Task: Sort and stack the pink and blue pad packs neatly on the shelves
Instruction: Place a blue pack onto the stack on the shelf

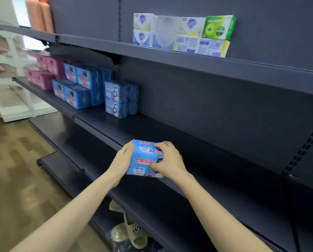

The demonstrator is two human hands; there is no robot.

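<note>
Head view shows two bare hands holding blue pad packs (144, 159), two in a stack, at the front edge of the dark middle shelf (197, 142). Left hand (124, 163) presses flat on the left side. Right hand (167, 160) curls its fingers over the right side. More blue packs (122, 99) and pink packs (43, 73) sit far along the same shelf. Soap boxes (183, 34) sit on the shelf above.

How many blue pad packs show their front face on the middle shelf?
6. Four form a two-by-two block right of the pink packs; a stack of two stands further right. More packs behind them are partly hidden.
</note>
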